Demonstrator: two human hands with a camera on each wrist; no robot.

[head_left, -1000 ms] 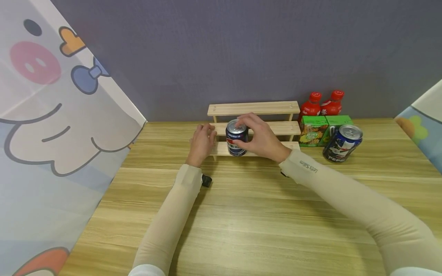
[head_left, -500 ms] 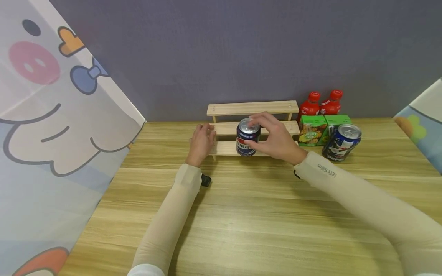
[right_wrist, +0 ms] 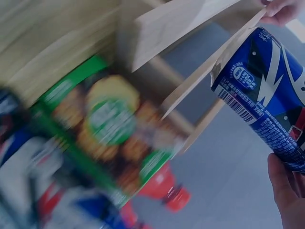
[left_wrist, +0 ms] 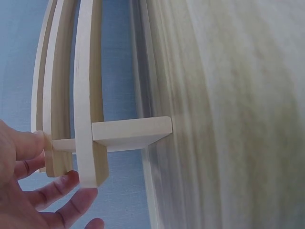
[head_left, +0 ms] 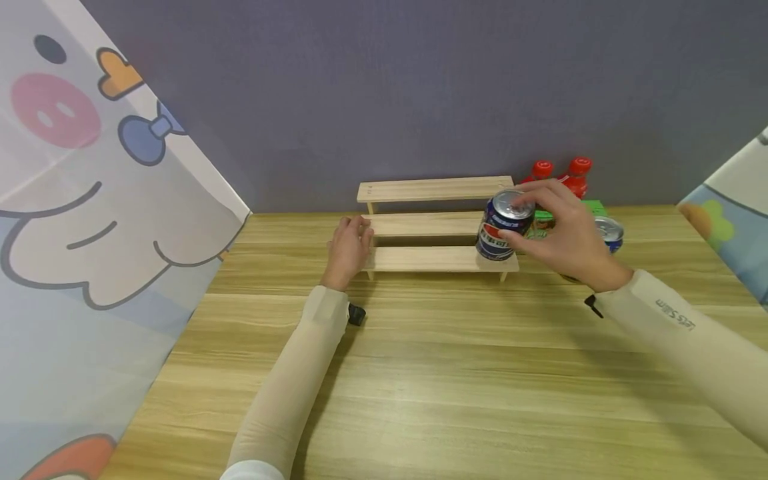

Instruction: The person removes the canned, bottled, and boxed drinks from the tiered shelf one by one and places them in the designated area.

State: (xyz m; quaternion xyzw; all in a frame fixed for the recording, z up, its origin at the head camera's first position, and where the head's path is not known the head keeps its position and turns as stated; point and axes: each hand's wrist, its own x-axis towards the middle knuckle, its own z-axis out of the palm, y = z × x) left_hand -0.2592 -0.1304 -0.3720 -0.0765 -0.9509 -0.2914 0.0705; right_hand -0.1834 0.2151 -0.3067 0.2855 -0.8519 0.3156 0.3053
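A three-step wooden display rack (head_left: 420,259) stands against the back wall. At its left end is my left hand (head_left: 349,247); the left wrist view has the thumb on the end of a slat (left_wrist: 57,105) and the other fingers bent around the slat ends. My right hand (head_left: 573,237) holds a blue Pepsi can (head_left: 501,230) between thumb and fingers, with a finger over its silver top. Slightly tilted, the can overlaps the right end of the lower and middle steps in the head view. Its printed side and barcode face the right wrist camera.
Right of the rack are green snack boxes (head_left: 594,207), partly covered by my right hand, with two red-capped bottles (head_left: 579,175) behind. Another Pepsi can (head_left: 611,230) stands just beyond that hand. A grey wall (head_left: 384,100) closes off the back of the wooden table (head_left: 408,373).
My right hand has carried the Pepsi can rightward along the rack, from near its middle to its right end, slightly raised. The left hand has stayed at the rack's left end.
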